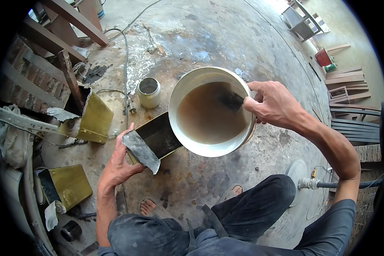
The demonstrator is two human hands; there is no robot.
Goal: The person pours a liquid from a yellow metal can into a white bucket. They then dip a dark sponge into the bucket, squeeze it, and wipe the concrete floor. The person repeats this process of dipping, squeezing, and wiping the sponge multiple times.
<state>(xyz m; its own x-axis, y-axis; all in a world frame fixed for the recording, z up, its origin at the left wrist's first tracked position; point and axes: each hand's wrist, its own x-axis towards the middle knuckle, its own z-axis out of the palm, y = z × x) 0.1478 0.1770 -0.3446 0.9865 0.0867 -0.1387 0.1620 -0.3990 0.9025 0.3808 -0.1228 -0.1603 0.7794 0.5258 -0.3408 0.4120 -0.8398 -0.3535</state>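
Observation:
My left hand point(117, 166) is wrapped round the end of a rectangular metal tin point(158, 135) whose top is cut open. A bent sheet-metal flap point(141, 151) folds back beside my fingers, and the inside looks dark. My right hand point(272, 103) pinches the right rim of a white plastic bucket point(213, 149). Murky brown liquid point(205, 115) fills its lower part. Near my right fingers, a dark patch point(231, 102) shows in the liquid; I cannot tell what it is. The bucket's left side overlaps the tin's far end, and whether they touch is unclear.
Beyond the tin stands an open whitish can point(149, 94). Cut-open yellowish tins point(94, 115) and a small black cup point(71, 231) are on the left. A cable point(126, 64) crosses the stained concrete floor. At right are a hose point(350, 184) and stacked dark bars point(354, 128).

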